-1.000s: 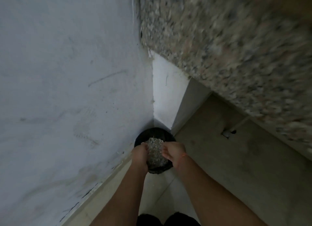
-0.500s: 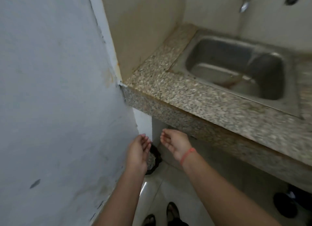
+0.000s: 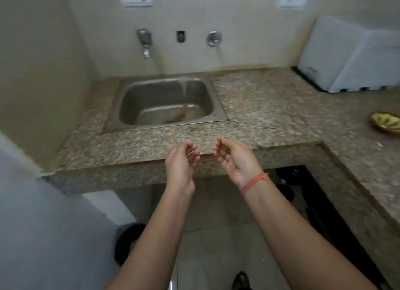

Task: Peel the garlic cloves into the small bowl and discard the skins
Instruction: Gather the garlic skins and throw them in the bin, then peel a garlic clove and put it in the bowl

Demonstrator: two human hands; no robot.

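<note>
A second ago both hands were down at the black bin (image 3: 127, 244), held close together over a pale heap inside it. Now the left hand (image 3: 183, 159) and the right hand (image 3: 232, 157) are up in front of the steel sink (image 3: 216, 99), level with the near edge of the granite counter (image 3: 259, 108); they are apart from each other, palms turned inward and up, fingers loosely curled around nothing. The view has swung up with them, from the floor corner to the sink itself.

The bin sits on the floor below and to the left of the sink, half hidden behind the left forearm; its contents cannot be seen from here. Behind the sink a wall tap (image 3: 145, 43) is mounted; a thin stream of water (image 3: 184, 90) falls into the basin. Well to the right of the sink, at the frame's edge, a small yellow-green bowl (image 3: 385, 123) rests on the counter (likely the one for the cloves, though what it holds is too blurred to tell).

Empty hands lifted clear of the bin suggest the skins are already discarded, so the task looks all but finished. With the water running, a rinse at the sink seems the likely next move.
</note>
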